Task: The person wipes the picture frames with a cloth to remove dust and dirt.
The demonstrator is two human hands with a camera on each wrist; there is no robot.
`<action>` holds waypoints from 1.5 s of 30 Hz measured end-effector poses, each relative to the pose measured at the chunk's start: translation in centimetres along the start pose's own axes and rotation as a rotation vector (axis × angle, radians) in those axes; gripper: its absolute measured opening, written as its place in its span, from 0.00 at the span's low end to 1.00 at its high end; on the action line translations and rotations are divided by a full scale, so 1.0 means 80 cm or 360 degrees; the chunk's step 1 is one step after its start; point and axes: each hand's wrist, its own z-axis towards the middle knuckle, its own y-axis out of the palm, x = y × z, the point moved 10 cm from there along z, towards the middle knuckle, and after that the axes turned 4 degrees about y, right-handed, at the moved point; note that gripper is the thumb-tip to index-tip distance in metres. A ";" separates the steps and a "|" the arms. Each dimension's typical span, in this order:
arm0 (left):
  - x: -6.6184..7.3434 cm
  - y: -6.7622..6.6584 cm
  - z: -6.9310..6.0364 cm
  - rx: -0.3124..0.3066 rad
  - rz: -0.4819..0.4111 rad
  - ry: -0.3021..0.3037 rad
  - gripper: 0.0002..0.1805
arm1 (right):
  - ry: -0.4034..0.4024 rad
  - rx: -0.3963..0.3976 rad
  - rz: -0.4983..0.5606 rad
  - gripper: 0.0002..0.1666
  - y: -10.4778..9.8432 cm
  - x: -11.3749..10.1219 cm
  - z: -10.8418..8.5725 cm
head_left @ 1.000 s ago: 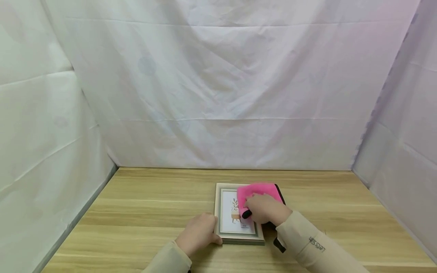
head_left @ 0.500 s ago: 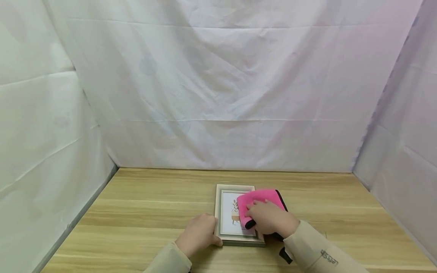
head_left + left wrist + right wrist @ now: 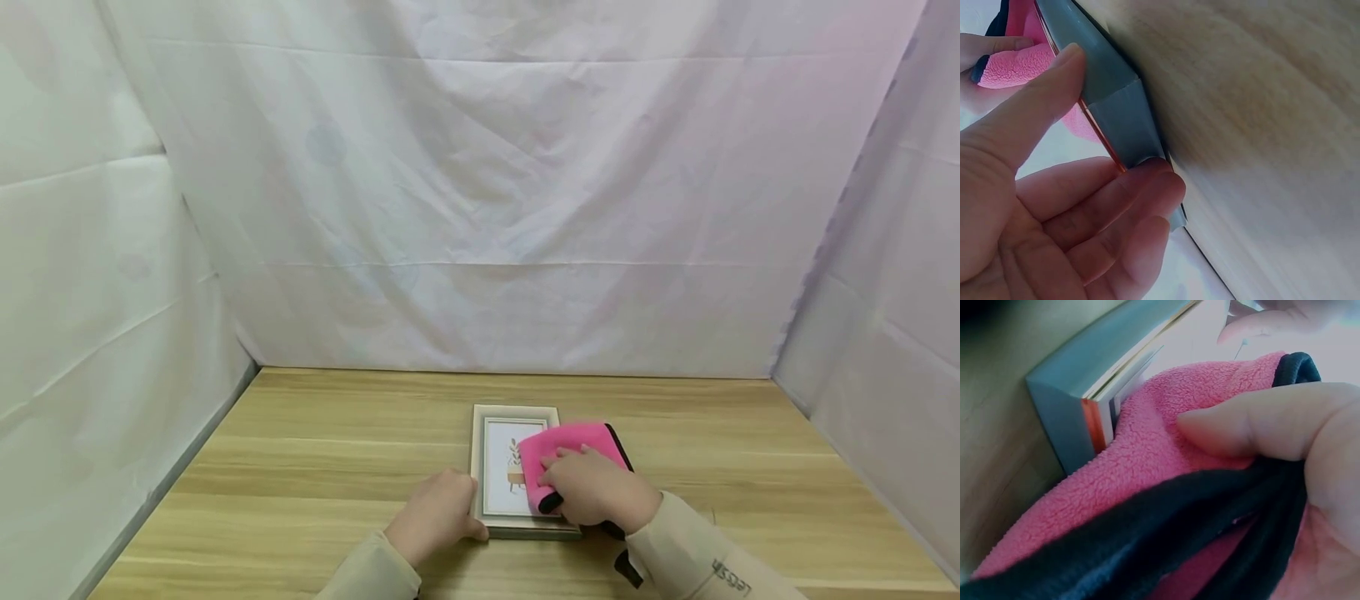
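Note:
A picture frame [image 3: 497, 454] with a pale border and a plant print lies face up on the table. My left hand [image 3: 438, 512] grips its near left corner. In the left wrist view, the thumb presses one grey side [image 3: 1129, 122] and the fingers the adjoining side. My right hand [image 3: 600, 493] holds a folded pink cloth [image 3: 573, 437] with black edging over the right part of the frame. In the right wrist view, the thumb lies on the fluffy pink cloth [image 3: 1166, 434], whose dark edges bunch into the palm. The cloth hides the right part of the print.
The wood-grain table [image 3: 330, 450] extends around the frame on all sides. White sheeting [image 3: 480, 208] hangs behind the table and along both its sides. A black-edged cloth end [image 3: 628, 568] hangs below the right wrist.
My right hand has slid the cloth toward me and slightly right across the frame, uncovering the frame's upper right corner. My left hand keeps its place on the corner.

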 end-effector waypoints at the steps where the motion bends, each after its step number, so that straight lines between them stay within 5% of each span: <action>1: 0.000 0.000 0.000 -0.0001 0.0008 -0.0003 0.20 | 0.0002 -0.0001 0.0002 0.20 0.000 0.000 -0.001; 45: 0.003 0.000 -0.004 0.0037 -0.0025 0.0058 0.21 | -0.0260 0.0268 -0.0184 0.12 0.003 -0.054 0.006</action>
